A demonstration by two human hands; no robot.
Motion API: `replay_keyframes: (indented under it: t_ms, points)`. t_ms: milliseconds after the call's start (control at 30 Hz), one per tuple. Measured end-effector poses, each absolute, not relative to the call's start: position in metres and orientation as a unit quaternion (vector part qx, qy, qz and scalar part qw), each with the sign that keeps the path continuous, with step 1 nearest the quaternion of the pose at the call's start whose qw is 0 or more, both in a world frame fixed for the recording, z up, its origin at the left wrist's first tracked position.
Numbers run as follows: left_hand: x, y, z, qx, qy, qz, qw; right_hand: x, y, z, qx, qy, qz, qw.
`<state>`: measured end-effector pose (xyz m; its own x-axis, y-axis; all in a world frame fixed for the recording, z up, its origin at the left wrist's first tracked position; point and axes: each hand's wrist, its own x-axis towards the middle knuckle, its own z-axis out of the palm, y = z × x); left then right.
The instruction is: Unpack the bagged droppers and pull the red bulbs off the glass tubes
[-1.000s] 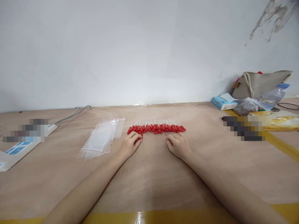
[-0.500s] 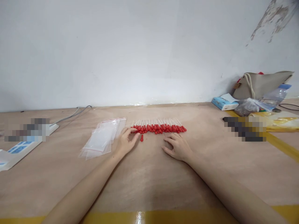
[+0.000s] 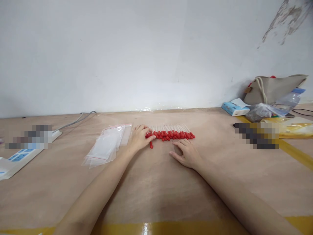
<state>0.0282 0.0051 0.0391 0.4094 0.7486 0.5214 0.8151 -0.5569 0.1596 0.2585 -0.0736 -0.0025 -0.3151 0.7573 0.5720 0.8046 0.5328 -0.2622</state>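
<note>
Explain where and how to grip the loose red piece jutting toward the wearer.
Probably pinch its rounded near end, coming from the wearer's side: the red piece points that way, away from the row of red-tipped sticks, while its far end lies by the left hand's thumb.

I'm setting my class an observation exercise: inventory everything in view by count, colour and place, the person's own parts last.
Red-headed sticks: many, red and white, row at centre
Red piece: one, red, jutting before the row
Zip bags: several, clear with red lines, left of row
Power strip: one, white and blue, far left
Cable: at least one, grey, behind strip
Box: one, blue and white, back right
Rope-handled bag: one, beige, back right
Plastic bag: one, clear, before rope-handled bag
Package: one, yellow and clear, right
Pixelated areas: two, largely dark, left and right
Tape: strips, yellow, front and right
Table: one, light brown, throughout
Wall: one, whitish, behind
Left hand: one, bare, row's left end
Right hand: one, bare, row's front right
</note>
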Motion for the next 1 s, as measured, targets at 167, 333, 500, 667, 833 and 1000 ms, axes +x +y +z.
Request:
replay_keyframes:
  t_ms: [167,333,500,667,833,1000]
  points:
    - [0.044,0.011,0.042,-0.867,-0.438,-0.232,0.05,0.26,-0.074,-0.001,-0.48,-0.806,-0.022,0.346]
    - [0.047,0.015,0.038,-0.868,-0.43,-0.245,0.045,0.262,-0.073,-0.001,-0.485,-0.796,-0.001,0.361]
    - [0.034,0.007,0.042,-0.811,-0.437,-0.388,0.025,0.263,-0.072,-0.003,-0.477,-0.787,-0.004,0.392]
    - [0.011,-0.018,0.037,-0.755,-0.416,-0.497,-0.102,0.262,-0.07,-0.007,-0.469,-0.735,-0.063,0.485]
    - [0.004,-0.048,0.011,-0.774,-0.386,-0.455,-0.212,0.26,-0.074,-0.004,-0.438,-0.759,-0.101,0.471]
    - [0.013,-0.058,0.003,-0.798,-0.359,-0.423,-0.235,0.253,-0.081,-0.004,-0.384,-0.842,-0.091,0.368]
